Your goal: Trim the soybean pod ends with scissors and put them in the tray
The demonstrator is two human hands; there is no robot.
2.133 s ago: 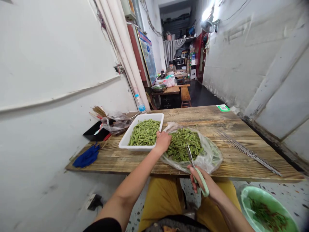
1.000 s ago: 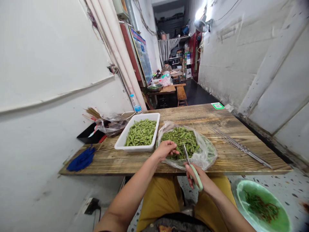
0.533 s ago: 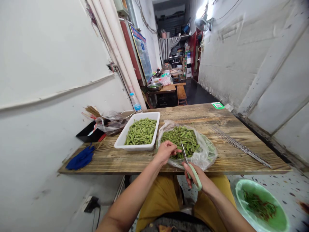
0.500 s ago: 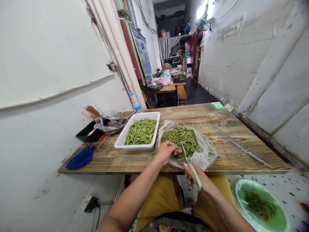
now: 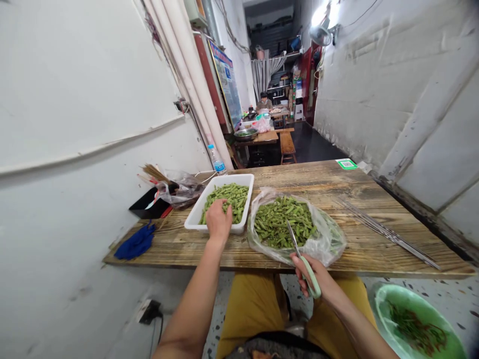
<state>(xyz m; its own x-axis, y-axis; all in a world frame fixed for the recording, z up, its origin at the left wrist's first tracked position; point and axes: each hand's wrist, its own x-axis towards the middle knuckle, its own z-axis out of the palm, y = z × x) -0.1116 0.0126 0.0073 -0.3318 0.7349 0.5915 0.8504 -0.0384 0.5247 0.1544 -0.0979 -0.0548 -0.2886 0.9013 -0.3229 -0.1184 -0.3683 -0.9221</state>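
My left hand (image 5: 219,220) reaches over the near rim of a white tray (image 5: 194,219) and rests on the trimmed green pods (image 5: 234,194) inside, fingers stretched forward. My right hand (image 5: 318,279) is closed on scissors (image 5: 304,262) with pale green handles. Their blades point up over a clear plastic bag (image 5: 331,242) that holds a heap of green pods (image 5: 280,224). Tray and bag sit side by side on a wooden table (image 5: 329,187).
A green basin (image 5: 382,299) of cut scraps stands on the floor at my right. Metal skewers (image 5: 385,232) lie on the table's right side. At the left are a blue cloth (image 5: 136,242), a black box (image 5: 147,204) and a water bottle (image 5: 217,160). A person (image 5: 264,102) sits far down the corridor.
My left hand has left the bag of pods and moved left to the white tray. The right hand with the scissors has stayed at the table's near edge.
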